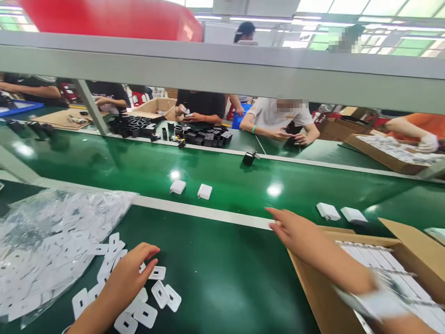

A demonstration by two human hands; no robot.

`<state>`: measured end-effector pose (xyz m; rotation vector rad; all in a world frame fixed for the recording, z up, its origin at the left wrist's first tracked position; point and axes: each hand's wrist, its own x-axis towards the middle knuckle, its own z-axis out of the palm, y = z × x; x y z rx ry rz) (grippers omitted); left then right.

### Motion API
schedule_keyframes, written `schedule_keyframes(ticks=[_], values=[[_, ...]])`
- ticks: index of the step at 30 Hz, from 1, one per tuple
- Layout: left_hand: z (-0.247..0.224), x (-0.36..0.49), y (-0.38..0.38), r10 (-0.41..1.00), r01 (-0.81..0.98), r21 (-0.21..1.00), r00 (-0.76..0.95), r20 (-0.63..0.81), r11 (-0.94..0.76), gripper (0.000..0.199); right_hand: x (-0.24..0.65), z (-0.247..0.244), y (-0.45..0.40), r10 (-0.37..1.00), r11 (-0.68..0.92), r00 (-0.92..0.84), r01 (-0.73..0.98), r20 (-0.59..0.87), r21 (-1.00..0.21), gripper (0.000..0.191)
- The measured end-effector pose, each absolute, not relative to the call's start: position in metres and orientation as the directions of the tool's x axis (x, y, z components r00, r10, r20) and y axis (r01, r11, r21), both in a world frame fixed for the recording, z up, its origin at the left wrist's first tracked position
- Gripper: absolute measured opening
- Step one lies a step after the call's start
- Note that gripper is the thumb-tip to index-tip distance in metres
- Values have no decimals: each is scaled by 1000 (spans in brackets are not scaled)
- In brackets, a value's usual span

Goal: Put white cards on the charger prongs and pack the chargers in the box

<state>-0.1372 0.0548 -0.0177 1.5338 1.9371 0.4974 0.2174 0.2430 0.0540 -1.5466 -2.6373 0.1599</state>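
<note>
Lower left of frame: left hand [128, 280] half-curled, no grip visible, fingers just above loose white slotted plastic cards [160, 294] on green bench mat [222, 287]; transparent plastic bag [45, 227] of same cards just beside. Lower right: right hand [299, 232] open, fingers extended, empty, near cardboard carton [309, 301] packed with white strips [392, 260]. Mid-frame, on belt: white adapters [177, 187]. Any markings too small to read.
</note>
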Motion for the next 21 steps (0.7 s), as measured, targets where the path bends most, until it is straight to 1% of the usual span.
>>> schedule_keyframes(ticks=[2, 4, 6, 10, 13, 14, 16, 17, 19, 21], values=[[-17, -144, 55, 948, 793, 540, -147, -282, 283, 31, 137, 40, 274, 797, 600, -604, 796, -26, -82, 44], [-20, -146, 55, 939, 808, 516, -129, -318, 286, 28, 73, 18, 302, 735, 675, -676, 737, -46, -46, 37], [-26, -145, 56, 938, 815, 517, -92, -333, 263, 27, 29, -3, 325, 664, 744, -744, 668, -77, -37, 31], [-34, -142, 62, 934, 813, 537, -24, -357, 226, 31, -12, -25, 353, 553, 820, -819, 568, -155, -77, 21], [-33, -145, 69, 930, 753, 601, -38, -366, 268, 22, -14, -22, 358, 541, 815, -829, 559, -143, -154, 16], [-33, -147, 71, 929, 711, 636, -62, -366, 298, 17, -10, -19, 355, 555, 802, -824, 567, -115, -190, 17], [-35, -148, 76, 919, 571, 732, -117, -376, 373, 11, 0, -12, 337, 618, 750, -786, 598, -24, -283, 27], [-37, -148, 79, 910, 462, 787, -137, -392, 409, 11, 6, -9, 323, 656, 716, -755, 611, 25, -339, 34], [-42, -144, 85, 889, 184, 871, -151, -432, 455, 12, 18, -5, 285, 714, 650, -694, 607, 94, -457, 45], [-45, -137, 91, 880, -98, 890, -139, -455, 445, 24, 27, -7, 240, 722, 609, -683, 552, 111, -570, 48]])
